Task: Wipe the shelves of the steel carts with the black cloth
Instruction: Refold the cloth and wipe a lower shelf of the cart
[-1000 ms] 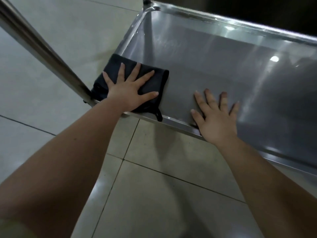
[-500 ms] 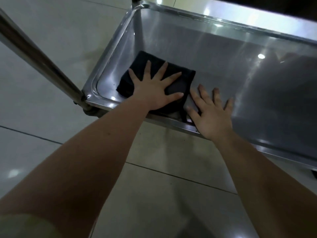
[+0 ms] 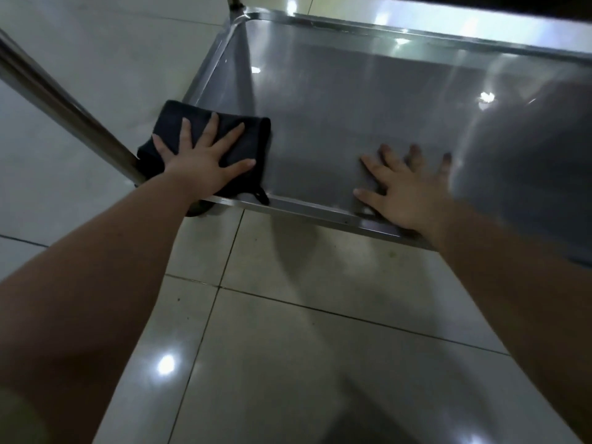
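Observation:
A folded black cloth (image 3: pixel 250 136) lies in the near left corner of the steel cart's low shelf (image 3: pixel 368 100). My left hand (image 3: pixel 205 152) presses flat on the cloth with its fingers spread. A small loop of the cloth hangs over the shelf's front rim (image 3: pixel 307 209). My right hand (image 3: pixel 407 187) rests flat on the bare steel near the front rim, fingers spread, well to the right of the cloth.
A steel cart post (image 3: pixel 64 107) slants up to the left from the shelf's near corner. Another post (image 3: pixel 235 3) stands at the far left corner. A darker upper shelf edge (image 3: pixel 512 8) overhangs at the top. Glossy floor tiles (image 3: pixel 320 347) lie below.
My left hand has slid the cloth back left into the near corner after a stroke to the right. My right hand has stayed flat on the shelf.

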Available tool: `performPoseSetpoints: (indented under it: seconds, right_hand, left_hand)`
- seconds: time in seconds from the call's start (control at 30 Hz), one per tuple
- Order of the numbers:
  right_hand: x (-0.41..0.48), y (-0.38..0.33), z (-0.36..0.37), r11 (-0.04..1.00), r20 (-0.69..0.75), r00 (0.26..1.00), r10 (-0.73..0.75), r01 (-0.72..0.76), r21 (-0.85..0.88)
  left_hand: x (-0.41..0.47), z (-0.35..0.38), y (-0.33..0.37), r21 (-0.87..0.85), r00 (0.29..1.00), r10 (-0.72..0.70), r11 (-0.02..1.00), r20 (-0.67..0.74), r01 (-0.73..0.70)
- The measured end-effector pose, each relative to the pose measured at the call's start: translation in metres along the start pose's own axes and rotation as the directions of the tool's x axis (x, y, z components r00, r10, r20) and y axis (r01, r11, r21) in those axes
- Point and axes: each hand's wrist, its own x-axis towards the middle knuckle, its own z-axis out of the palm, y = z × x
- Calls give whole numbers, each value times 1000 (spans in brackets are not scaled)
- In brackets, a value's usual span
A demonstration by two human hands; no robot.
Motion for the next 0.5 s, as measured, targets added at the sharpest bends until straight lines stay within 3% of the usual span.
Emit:
performPoseSetpoints:
  seconds: [0.07,0.17,0.33,0.43,0.5]
  right_hand:
    - [-12,40,2,990,53,989,138,-137,-27]
    - [-31,87,12,943,120,944,308,-319,95]
    - [-32,93,24,918,149,931,332,-356,175]
    - [-30,100,19,847,152,932,329,-362,388]
    - [-29,109,15,688,138,928,347,-352,635]
  left_hand:
    - [-5,0,3,7,1000,8,1000,5,-8]
    - [-12,3,25,-9,1000,23,1000,5,-23]
    - [-29,17,131,10,988,156,988,-8,-156]
    - [-45,26,208,2,974,224,975,-21,-224]
    - [-57,31,259,-5,972,237,971,-4,-237]
